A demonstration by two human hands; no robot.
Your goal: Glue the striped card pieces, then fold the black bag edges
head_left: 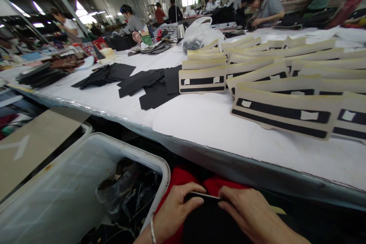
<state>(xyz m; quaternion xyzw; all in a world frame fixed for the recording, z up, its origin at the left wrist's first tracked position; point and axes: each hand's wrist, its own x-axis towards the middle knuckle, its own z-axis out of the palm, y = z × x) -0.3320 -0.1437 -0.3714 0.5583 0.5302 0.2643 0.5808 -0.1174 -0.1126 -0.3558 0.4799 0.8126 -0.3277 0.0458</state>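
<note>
Low in front of me, at the table's near edge, my left hand [183,202] and my right hand [243,207] pinch the top edge of a black flat piece [210,219], whose lower part drops out of the picture. A thin pale line runs along that edge between the thumbs. Red cloth [183,179] lies behind and below the hands. On the table beyond, beige panels with black strips and white tabs [283,110] stand in rows at the right. Black flat pieces [157,87] lie in loose stacks left of them.
A white plastic bin [100,141] with black pieces and clear plastic inside stands left of my hands. A cardboard sheet [42,141] lies beyond it. The white-covered table [197,122] holds a plastic bag [201,34] farther back. Several people sit or stand at far tables.
</note>
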